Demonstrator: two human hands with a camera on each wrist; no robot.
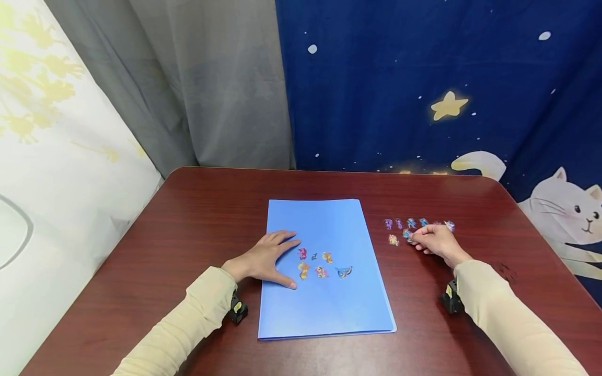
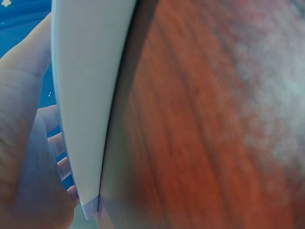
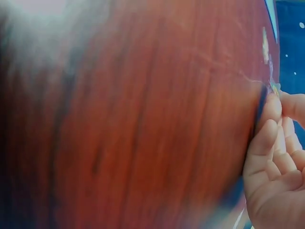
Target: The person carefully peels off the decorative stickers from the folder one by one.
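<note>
A blue folder (image 1: 324, 308) lies flat on the table, with several small cartoon stickers, such as a blue sticker (image 1: 344, 272) and a pink sticker (image 1: 302, 253), on its middle. My left hand (image 1: 265, 261) rests on the folder's left side, fingers spread, to the left of these stickers. Right of the folder, my right hand (image 1: 437, 241) pinches a small blue sticker (image 1: 407, 234) between thumb and finger, just above the table. In the right wrist view the thumb and finger (image 3: 272, 107) meet at the sticker's edge; most of it is hidden.
Around the right hand, several more stickers lie on the dark red wooden table (image 1: 211, 209), among them a purple sticker (image 1: 388, 224) and a yellow sticker (image 1: 393, 240). Some are partly covered by the hand. A grey curtain (image 1: 230, 78) and a blue curtain (image 1: 367, 94) hang behind the table.
</note>
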